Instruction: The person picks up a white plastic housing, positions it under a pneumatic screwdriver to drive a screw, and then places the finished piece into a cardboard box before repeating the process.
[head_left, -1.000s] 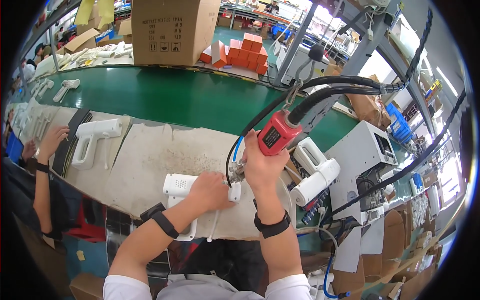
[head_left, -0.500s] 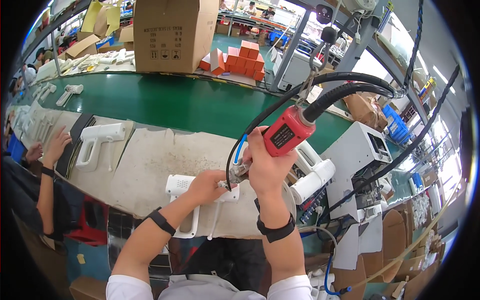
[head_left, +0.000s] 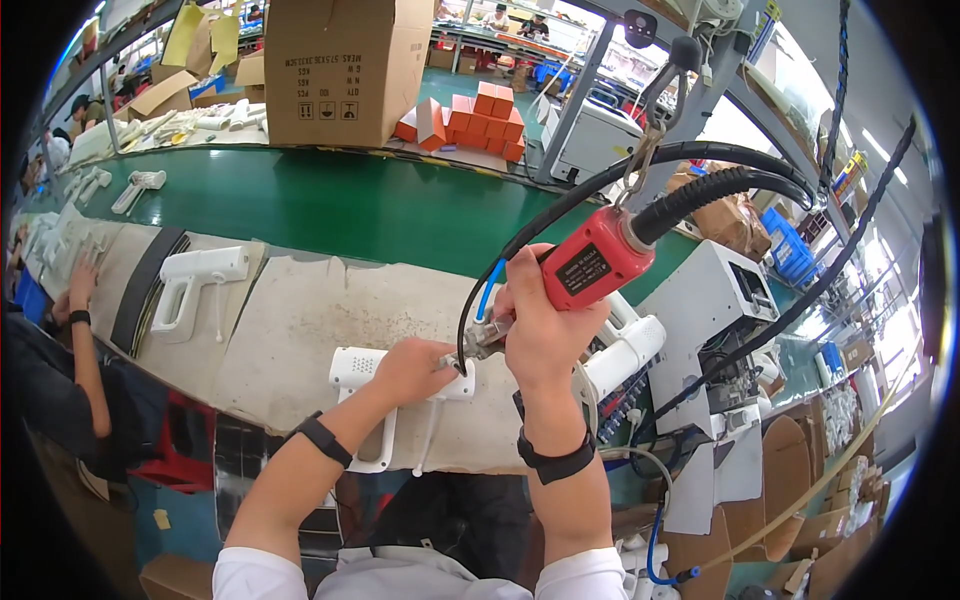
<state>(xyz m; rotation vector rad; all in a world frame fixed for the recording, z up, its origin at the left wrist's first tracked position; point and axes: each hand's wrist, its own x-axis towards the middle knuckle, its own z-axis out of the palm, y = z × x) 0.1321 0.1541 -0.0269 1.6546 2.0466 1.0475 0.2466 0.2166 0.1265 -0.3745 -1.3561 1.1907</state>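
Note:
My right hand (head_left: 548, 335) is wrapped round a red power screwdriver (head_left: 598, 262), which hangs from a hook and carries a thick black hose. The tool slants down to the left; its metal nose (head_left: 478, 345) meets the far end of a white pistol-shaped device (head_left: 358, 368). This device lies on its side on the mat, with a white cord (head_left: 428, 440) hanging from it. My left hand (head_left: 412, 370) is closed over its barrel, fingertips beside the metal nose. The exact contact under those fingers is hidden.
Another white pistol-shaped device (head_left: 200, 285) lies left on the beige mat (head_left: 290, 310); one more (head_left: 630, 350) lies right of my right hand. Beyond runs a green belt (head_left: 370, 205) with a large carton (head_left: 345, 70) and orange boxes (head_left: 480, 125). A co-worker's hand (head_left: 82, 280) is far left.
The screwdriver's red body and my right hand have shifted slightly right, and the hook with them. My left hand stays nearly in place. The co-worker's hand has moved left, toward white parts.

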